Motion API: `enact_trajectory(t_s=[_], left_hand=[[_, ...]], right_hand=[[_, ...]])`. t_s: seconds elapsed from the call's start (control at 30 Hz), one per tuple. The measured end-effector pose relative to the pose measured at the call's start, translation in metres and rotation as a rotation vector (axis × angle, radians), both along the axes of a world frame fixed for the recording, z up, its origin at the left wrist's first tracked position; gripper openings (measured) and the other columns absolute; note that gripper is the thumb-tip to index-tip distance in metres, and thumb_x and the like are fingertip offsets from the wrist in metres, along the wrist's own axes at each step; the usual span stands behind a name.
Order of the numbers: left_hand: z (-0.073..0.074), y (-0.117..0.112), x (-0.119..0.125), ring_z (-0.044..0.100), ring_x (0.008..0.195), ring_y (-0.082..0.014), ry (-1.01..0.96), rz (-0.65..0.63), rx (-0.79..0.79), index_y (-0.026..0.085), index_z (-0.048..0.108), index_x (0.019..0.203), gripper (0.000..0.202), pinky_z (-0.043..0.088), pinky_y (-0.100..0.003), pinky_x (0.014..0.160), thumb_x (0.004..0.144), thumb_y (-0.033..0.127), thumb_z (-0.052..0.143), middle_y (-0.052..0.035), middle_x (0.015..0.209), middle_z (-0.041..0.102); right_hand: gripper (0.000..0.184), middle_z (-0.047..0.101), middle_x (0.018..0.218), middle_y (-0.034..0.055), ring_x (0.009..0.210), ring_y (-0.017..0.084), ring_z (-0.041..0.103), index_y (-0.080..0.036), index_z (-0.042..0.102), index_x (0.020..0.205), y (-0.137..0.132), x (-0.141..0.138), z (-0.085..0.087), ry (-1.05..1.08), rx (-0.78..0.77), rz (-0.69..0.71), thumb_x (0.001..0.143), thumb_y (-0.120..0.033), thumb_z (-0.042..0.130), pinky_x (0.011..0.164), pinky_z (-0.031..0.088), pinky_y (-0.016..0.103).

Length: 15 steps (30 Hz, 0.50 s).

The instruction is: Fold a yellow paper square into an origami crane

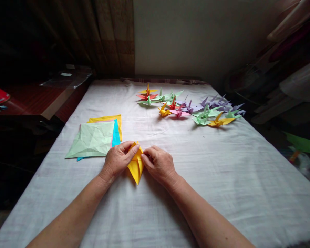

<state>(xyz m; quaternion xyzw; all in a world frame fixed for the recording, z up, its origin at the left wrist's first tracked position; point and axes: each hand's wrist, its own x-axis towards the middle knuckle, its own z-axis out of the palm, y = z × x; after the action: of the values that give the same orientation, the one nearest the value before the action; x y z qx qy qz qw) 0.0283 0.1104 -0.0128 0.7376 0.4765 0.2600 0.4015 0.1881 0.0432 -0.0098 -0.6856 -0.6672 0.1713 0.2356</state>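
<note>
A piece of yellow origami paper point(136, 168), folded into a narrow diamond, is held above the white cloth with one point toward me. My left hand point(120, 159) grips its upper left part, the thumb lying across the top near the tip. At its right edge my right hand point(158, 163) is closed, with thumb and fingertips pinching the paper's side. Creased flaps show on the front of the diamond. The fingers behind the paper are hidden.
Left of my hands lies a stack of creased paper sheets point(95, 137), pale green on top. Several folded paper cranes point(205, 115) in green, purple, red and yellow stand at the back right of the white cloth point(222, 193). A brown desk point(28, 96) adjoins at left.
</note>
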Motion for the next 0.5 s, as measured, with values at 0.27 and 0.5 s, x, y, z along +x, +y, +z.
enact_trajectory(t_s=[0.27,0.5], left_hand=[[-0.001,0.004,0.000,0.060,0.071,-0.0160,-0.100,0.050,-0.049,0.016,0.068,0.085,0.043,0.047,-0.023,0.064,0.081,0.058,0.056,-0.0012,0.076,0.067],[0.012,0.012,-0.017,0.066,0.077,-0.0191,-0.192,0.073,-0.240,0.015,0.066,0.104,0.061,0.054,-0.026,0.059,0.077,0.069,0.056,-0.0100,0.102,0.071]], right_hand=[[0.010,0.068,0.084,0.0010,0.075,0.014,0.061,-0.023,0.069,0.083,0.001,0.003,0.000,-0.004,-0.011,0.038,0.087,-0.028,0.061,0.064,0.037,0.024],[0.012,0.071,0.082,0.0017,0.074,0.015,0.061,-0.023,0.069,0.081,0.003,0.001,-0.003,0.006,-0.016,-0.032,0.087,-0.026,0.060,0.065,0.037,0.025]])
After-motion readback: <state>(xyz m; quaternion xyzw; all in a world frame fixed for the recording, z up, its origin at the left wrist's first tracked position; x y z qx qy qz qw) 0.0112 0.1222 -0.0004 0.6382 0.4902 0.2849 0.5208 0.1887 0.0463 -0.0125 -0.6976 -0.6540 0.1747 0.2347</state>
